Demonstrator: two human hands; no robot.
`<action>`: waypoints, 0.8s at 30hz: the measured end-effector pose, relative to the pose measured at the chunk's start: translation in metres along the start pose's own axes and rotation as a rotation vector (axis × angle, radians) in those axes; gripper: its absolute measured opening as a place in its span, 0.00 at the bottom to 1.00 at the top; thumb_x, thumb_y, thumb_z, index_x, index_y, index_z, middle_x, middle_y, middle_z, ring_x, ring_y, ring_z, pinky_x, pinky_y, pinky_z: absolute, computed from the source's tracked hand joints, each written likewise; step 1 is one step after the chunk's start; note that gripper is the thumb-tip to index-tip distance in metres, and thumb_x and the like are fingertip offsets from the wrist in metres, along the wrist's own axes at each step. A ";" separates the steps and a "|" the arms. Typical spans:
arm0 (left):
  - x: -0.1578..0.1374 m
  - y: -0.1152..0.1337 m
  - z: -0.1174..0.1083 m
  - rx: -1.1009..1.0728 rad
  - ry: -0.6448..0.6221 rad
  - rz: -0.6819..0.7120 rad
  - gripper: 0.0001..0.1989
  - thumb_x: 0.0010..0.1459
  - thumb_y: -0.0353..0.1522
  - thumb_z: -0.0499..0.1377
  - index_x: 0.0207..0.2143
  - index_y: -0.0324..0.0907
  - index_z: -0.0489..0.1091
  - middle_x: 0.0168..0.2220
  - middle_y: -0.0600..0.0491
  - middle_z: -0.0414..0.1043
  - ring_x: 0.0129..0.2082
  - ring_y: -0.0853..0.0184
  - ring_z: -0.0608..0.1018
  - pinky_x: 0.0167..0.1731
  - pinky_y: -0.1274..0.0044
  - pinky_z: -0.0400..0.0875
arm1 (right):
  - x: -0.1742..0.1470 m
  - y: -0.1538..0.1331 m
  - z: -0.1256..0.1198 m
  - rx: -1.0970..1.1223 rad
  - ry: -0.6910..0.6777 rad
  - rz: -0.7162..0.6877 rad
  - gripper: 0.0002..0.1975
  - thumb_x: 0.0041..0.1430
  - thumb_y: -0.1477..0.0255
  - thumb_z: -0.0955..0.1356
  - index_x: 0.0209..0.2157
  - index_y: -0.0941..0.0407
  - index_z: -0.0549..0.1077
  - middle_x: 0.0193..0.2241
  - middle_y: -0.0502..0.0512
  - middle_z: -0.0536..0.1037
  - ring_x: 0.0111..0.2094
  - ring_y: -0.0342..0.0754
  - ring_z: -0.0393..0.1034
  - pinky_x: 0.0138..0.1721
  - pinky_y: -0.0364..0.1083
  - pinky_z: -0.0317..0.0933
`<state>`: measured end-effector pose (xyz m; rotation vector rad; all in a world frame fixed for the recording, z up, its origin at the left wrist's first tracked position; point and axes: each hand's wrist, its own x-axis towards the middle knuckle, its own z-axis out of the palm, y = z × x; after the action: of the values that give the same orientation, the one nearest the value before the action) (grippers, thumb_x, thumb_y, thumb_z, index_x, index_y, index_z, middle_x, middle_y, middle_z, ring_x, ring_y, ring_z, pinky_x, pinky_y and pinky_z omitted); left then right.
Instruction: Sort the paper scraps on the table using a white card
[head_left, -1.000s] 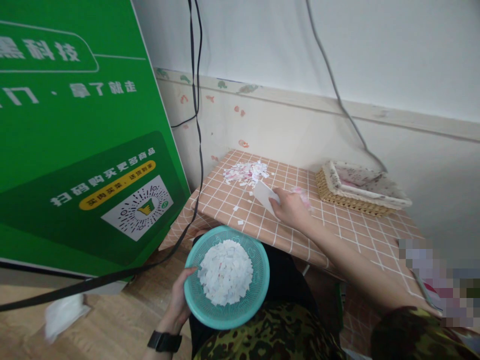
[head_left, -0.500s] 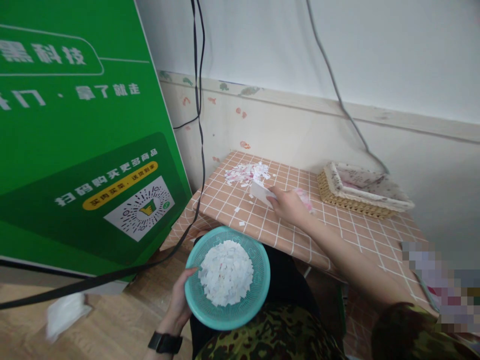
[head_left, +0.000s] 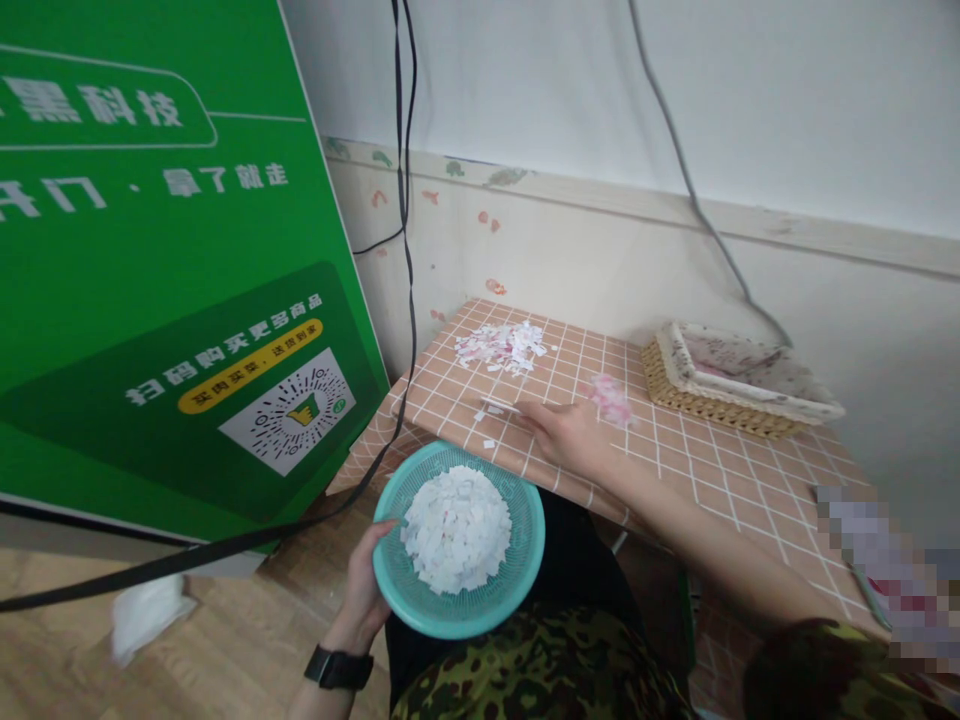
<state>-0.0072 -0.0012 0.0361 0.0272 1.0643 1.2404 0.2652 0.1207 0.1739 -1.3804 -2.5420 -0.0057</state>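
My left hand grips the rim of a round turquoise plastic colander, thumb over the edge and fingers hidden beneath. A heap of small white paper scraps lies inside it. My right hand is closed on a flat white card, seen nearly edge-on, low over the table near its front edge. A few loose scraps lie just in front of the card. Farther back sits a pile of white and pink paper scraps. Beyond my right hand is a pink-and-white patch of paper.
The table has a brown checked cover. A cloth-lined wicker basket stands at its back right against the wall. Black cables hang at the left before a green cabinet. A white bag-like thing lies on the floor.
My right hand has moved toward the table's front edge, away from the scrap pile, and the card has tipped edge-on. My left hand still holds the colander.
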 end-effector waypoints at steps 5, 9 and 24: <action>-0.004 0.005 0.005 -0.004 -0.007 -0.010 0.08 0.49 0.30 0.59 0.32 0.34 0.75 0.27 0.46 0.79 0.26 0.58 0.80 0.33 0.67 0.74 | -0.012 -0.011 -0.001 0.133 -0.010 -0.132 0.18 0.66 0.66 0.54 0.47 0.57 0.70 0.29 0.56 0.77 0.28 0.44 0.69 0.29 0.42 0.54; -0.007 0.006 0.008 -0.022 -0.025 -0.017 0.09 0.49 0.30 0.59 0.32 0.34 0.75 0.28 0.46 0.80 0.28 0.58 0.80 0.34 0.67 0.74 | -0.018 -0.016 -0.004 0.205 0.019 -0.156 0.18 0.66 0.64 0.56 0.47 0.57 0.70 0.28 0.55 0.76 0.25 0.42 0.67 0.28 0.41 0.54; -0.008 0.005 0.011 -0.027 -0.049 0.059 0.09 0.48 0.29 0.59 0.31 0.33 0.75 0.27 0.45 0.80 0.27 0.57 0.80 0.35 0.66 0.75 | -0.023 -0.018 0.005 0.131 0.115 -0.201 0.16 0.65 0.64 0.58 0.45 0.57 0.71 0.26 0.54 0.75 0.25 0.42 0.67 0.26 0.42 0.53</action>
<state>-0.0034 0.0002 0.0494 0.0685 1.0101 1.3007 0.2613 0.0919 0.1662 -1.0422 -2.5244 0.0435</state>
